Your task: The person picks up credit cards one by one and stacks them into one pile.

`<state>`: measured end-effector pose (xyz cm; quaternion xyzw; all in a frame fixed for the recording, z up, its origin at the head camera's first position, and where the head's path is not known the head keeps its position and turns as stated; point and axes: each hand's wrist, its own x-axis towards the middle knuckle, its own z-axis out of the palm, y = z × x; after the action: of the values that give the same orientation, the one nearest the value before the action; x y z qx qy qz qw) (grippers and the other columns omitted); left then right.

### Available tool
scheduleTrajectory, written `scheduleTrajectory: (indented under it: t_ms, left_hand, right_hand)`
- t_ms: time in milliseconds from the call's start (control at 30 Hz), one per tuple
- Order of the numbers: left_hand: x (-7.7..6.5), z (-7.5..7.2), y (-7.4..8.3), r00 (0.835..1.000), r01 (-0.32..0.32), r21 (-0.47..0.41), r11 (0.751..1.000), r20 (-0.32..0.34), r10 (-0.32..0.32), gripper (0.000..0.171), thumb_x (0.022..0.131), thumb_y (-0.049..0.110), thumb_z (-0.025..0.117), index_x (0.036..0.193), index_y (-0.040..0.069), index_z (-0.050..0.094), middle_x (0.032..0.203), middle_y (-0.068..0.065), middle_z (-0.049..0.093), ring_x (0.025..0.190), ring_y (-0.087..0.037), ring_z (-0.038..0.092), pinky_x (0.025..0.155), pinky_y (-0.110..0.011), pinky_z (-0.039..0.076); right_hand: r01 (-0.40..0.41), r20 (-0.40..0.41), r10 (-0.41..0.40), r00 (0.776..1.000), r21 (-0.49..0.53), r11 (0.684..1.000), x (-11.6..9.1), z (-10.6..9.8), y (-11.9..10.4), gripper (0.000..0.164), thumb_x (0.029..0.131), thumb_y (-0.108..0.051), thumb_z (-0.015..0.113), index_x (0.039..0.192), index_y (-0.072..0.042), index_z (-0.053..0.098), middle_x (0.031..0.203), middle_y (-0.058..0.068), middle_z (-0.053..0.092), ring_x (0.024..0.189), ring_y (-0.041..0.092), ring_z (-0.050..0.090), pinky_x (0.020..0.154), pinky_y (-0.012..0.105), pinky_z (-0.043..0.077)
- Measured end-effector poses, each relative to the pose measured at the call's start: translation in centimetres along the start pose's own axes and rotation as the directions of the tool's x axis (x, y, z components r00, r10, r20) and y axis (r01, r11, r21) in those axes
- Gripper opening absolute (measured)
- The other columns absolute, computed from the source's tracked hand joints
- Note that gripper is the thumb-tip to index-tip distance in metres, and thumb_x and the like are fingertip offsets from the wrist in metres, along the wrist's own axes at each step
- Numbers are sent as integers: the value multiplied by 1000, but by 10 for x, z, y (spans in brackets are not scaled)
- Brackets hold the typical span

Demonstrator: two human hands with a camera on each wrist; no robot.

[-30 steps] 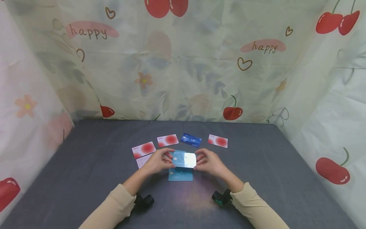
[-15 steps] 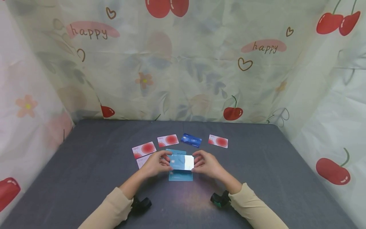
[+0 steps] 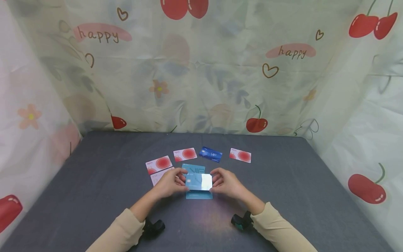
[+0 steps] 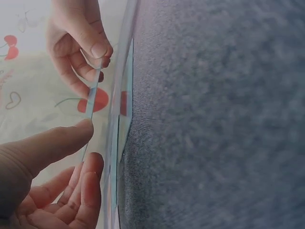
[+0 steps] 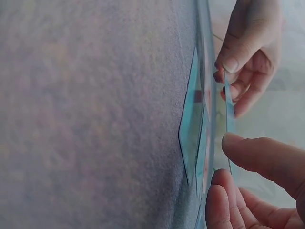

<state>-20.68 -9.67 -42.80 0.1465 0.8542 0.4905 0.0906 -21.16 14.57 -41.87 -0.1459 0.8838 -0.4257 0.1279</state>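
Between my two hands is a light-blue card [image 3: 197,181], held up by its short edges, with a bright glare on its right part. My left hand [image 3: 171,181] pinches its left edge between thumb and fingers. On the opposite edge, my right hand [image 3: 228,182] pinches in the same way. Both wrist views show the card apart from the table. Beneath it lies another light-blue card [image 3: 199,195], mostly covered in the head view. Just behind lies a light-blue VIP card [image 3: 192,168], its lower part hidden by the held card.
A pink card with a red circle [image 3: 158,164] and a pale card [image 3: 160,175] lie left, the latter partly behind my left hand. Farther back are a pink card [image 3: 185,154], a dark-blue VIP card [image 3: 210,154] and another pink card [image 3: 240,155]. Grey cloth [image 3: 283,196] covers the table.
Both hands have brought the held card nearer to the person and slightly left. More of the light-blue VIP card behind it now shows, and less of the one beneath. The other cards have stayed put.
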Motion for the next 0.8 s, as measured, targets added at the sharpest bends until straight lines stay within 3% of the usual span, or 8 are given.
scheduleTrajectory:
  t_ms: [467,800]
  left_hand:
    - [-4,3,2,1000,10,77,997,2,-10,53,70,8,79,116,-5,57,86,-9,60,68,-9,54,62,-18,49]
    - [-5,9,3,997,72,123,990,-9,-71,52,68,10,81,114,-1,59,85,-5,60,68,-11,53,62,-18,47]
  right_hand:
    - [20,47,-20,999,-11,1000,-2,2,1,48,75,-10,77,116,1,54,93,9,61,76,11,59,71,24,54]
    - [33,69,-31,997,-25,999,-3,4,4,49,75,-10,77,116,2,54,92,11,61,75,11,57,69,21,53]
